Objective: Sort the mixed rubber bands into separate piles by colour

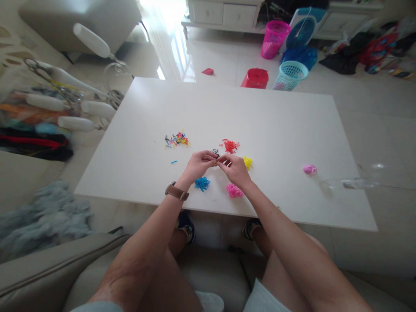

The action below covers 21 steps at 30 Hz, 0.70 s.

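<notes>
Bare forearms [152, 234] converge, left hand [199, 165] and right hand [235, 169] apparently pinching a tiny yellowish piece [216, 164], best held lightly near thin black loops [215, 152]

Left fingers [209, 154] and right fingers [224, 158] pinch close together.

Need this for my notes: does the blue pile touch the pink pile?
No, bare white tabletop shows between the blue pile and the pink pile.

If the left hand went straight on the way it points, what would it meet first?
Most likely the right hand, which lies directly ahead of the left hand; depth is hard to judge, and whether the two already touch is unclear.
</notes>
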Each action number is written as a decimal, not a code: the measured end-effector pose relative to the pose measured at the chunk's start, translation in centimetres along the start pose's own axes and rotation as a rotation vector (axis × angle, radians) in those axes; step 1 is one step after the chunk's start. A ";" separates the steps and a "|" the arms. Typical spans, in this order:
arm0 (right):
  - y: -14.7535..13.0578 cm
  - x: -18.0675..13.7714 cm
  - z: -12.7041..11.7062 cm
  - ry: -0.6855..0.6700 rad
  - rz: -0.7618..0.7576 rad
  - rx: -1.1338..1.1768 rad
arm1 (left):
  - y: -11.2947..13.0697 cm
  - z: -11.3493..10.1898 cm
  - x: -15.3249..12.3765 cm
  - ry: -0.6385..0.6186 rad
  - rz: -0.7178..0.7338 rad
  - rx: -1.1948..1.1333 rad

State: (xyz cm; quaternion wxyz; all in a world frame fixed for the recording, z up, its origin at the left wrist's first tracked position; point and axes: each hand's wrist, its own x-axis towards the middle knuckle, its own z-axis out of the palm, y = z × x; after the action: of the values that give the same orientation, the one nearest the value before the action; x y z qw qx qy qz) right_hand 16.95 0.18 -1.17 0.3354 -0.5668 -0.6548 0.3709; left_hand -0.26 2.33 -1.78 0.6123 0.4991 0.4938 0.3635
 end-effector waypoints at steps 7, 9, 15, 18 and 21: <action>0.1 0.0 -0.2 0.047 0.030 -0.041 | 0.5 0.2 -0.2 0.004 -0.010 0.015; 0.3 0.2 -0.6 0.065 0.029 -0.059 | 0.3 0.1 -0.1 0.014 -0.007 0.021; 2.4 1.5 -5.2 0.190 0.164 -0.190 | 0.1 -2.4 0.6 0.175 0.021 0.323; 3.9 1.8 -7.5 0.165 0.278 -0.296 | 0.4 -4.9 1.0 0.308 0.012 0.548; 5.0 1.6 -8.5 0.088 0.313 -0.397 | 0.6 -7.6 1.3 0.405 -0.068 0.673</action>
State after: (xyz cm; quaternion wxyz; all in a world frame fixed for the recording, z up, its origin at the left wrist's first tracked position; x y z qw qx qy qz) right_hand 26.52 3.05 -1.19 0.1845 -0.7315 -0.6039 0.2573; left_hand -7.28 5.57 -1.61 0.3161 0.5735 0.7126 0.2518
